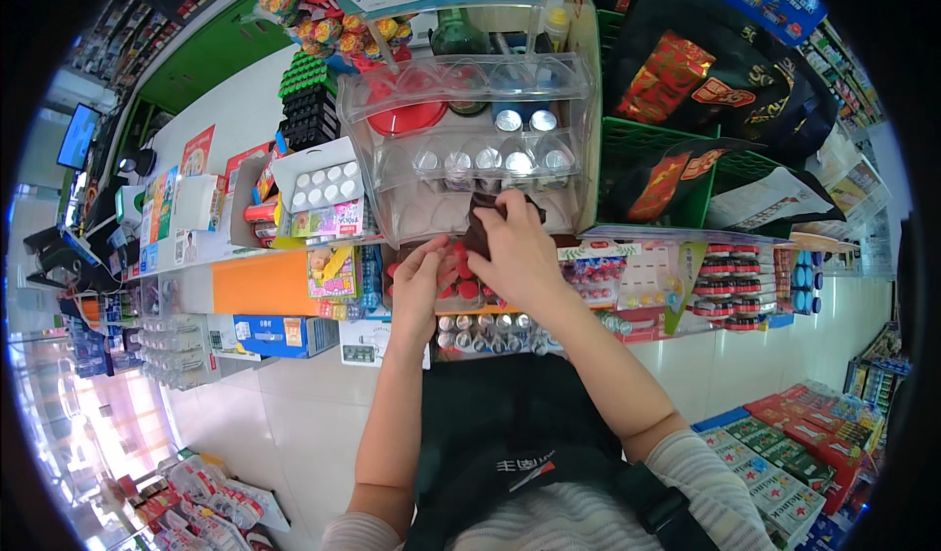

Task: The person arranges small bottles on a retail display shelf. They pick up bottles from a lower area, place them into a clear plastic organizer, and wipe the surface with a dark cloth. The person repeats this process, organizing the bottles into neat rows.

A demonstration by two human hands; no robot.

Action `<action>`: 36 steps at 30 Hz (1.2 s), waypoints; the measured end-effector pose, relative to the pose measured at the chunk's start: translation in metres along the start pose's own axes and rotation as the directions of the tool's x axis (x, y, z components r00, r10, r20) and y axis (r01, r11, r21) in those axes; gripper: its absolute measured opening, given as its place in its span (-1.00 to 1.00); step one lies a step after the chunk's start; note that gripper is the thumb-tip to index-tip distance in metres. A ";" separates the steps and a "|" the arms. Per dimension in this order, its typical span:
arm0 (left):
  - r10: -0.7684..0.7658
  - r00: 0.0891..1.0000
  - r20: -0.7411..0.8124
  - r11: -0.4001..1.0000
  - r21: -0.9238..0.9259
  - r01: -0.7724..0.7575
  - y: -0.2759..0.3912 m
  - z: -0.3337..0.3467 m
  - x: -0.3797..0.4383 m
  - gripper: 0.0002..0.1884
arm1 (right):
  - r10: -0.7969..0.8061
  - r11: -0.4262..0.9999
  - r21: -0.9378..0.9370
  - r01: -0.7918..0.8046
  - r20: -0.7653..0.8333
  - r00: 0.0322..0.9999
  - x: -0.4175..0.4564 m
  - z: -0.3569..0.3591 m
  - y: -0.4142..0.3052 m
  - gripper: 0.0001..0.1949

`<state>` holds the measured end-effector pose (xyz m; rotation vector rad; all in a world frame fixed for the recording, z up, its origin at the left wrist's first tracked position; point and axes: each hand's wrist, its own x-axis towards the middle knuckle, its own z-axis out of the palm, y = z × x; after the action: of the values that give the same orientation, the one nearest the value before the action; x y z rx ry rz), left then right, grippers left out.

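Note:
In my right hand (pixel 518 253) is a crumpled dark brown cloth (pixel 481 220), held at the front of a clear plastic tiered display rack (pixel 412 216). My left hand (pixel 420 286) is just left of it, over a group of small red-capped items (pixel 467 288). Its fingers are bent near a clear, shiny piece or edge; whether they grip it cannot be told. Several silver-capped small containers (pixel 488 160) stand in the rack's middle tier, and a pair more stand behind them. The rack's lowest tier shows bare moulded hollows.
Green-walled bins (pixel 654 216) with black bags (pixel 772 80) stand right of the rack. At left are an open white carton of white-capped items (pixel 323 183) and wrapped lollipops (pixel 327 32). Small bottles (pixel 492 334) line a lower shelf near my body. Beer cartons (pixel 772 470) sit at lower right.

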<state>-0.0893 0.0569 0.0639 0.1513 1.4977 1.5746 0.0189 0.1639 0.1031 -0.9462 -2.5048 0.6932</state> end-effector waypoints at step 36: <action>0.326 0.933 0.155 0.945 -0.068 -0.319 -0.050 -0.008 -0.004 -0.45 | -0.097 0.894 -0.445 0.048 -0.087 0.992 -0.034 0.021 0.029 -0.76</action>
<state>-0.0659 0.0398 0.0219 0.5148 1.3584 1.8028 0.0472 0.1529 0.0639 -0.9958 -2.6345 0.0355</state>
